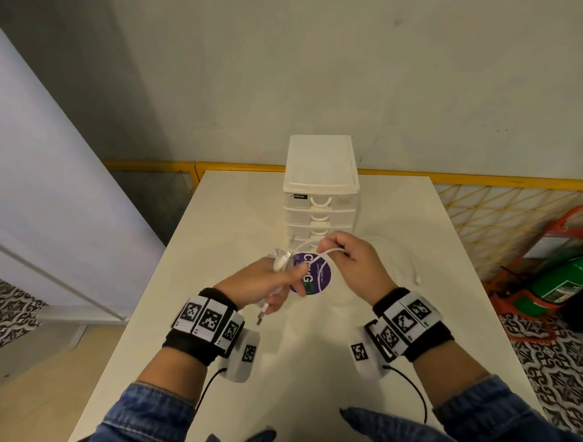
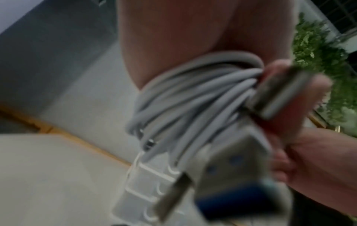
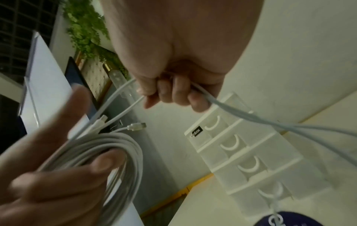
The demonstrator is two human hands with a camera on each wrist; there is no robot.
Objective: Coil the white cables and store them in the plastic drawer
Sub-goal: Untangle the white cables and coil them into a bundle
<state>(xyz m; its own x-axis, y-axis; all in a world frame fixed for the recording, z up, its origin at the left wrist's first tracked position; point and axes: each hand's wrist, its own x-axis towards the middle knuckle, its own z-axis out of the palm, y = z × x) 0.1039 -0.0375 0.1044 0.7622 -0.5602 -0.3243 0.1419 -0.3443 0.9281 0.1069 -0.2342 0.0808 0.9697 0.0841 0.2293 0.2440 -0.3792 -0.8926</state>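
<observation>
My left hand (image 1: 274,280) grips a bundle of coiled white cable (image 2: 185,97), looped several times, with USB plugs (image 2: 231,165) hanging out of it; the same coil (image 3: 108,152) shows in the right wrist view. My right hand (image 1: 345,256) pinches a loose strand of white cable (image 3: 251,116) just right of the coil, above the table. The white plastic drawer unit (image 1: 319,195) stands behind the hands, all of its drawers (image 3: 243,152) closed. Another plug end (image 1: 417,279) lies on the table to the right.
A round purple sticker or coaster (image 1: 318,275) lies on the white table (image 1: 400,225) under the hands. A green cylinder on a red stand (image 1: 561,279) sits on the floor to the right. A yellow-framed grid fence (image 1: 504,210) runs behind the table.
</observation>
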